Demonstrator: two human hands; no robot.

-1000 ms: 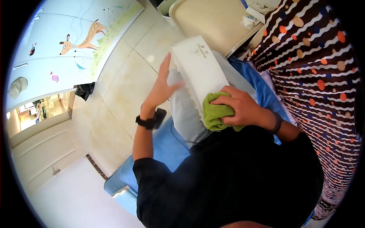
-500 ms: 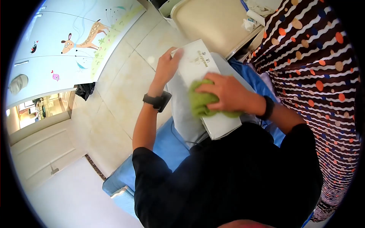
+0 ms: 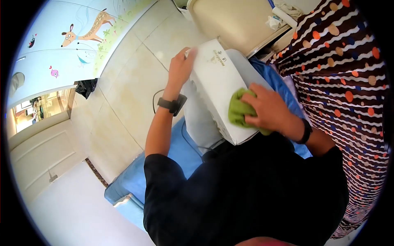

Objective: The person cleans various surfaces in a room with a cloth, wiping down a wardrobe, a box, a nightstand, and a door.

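Observation:
A long white box (image 3: 213, 82) with gold lettering near its far end rests over my lap, partly on a grey-white surface (image 3: 199, 117). My left hand (image 3: 181, 67) grips the far left edge of the box, thumb on top and fingers over the side. In my right hand (image 3: 269, 107) is a crumpled green cloth (image 3: 239, 110), pressed on the near right part of the box's top. The box's near end meets my black shirt. My right fingers partly hide the cloth.
A beige chair seat (image 3: 221, 24) stands beyond the box. Patterned fabric (image 3: 340, 74) hangs on the right, with blue fabric (image 3: 262, 74) beside it. Left are tiled floor (image 3: 119, 90), a black bag (image 3: 85, 87) and a cabinet with a deer picture (image 3: 90, 28). A thin cable (image 3: 154, 100) loops near my left wrist.
My right hand has moved right with the green cloth, from the box's middle left to its right edge. The box has tilted so more of its left side shows. My left hand keeps its hold.

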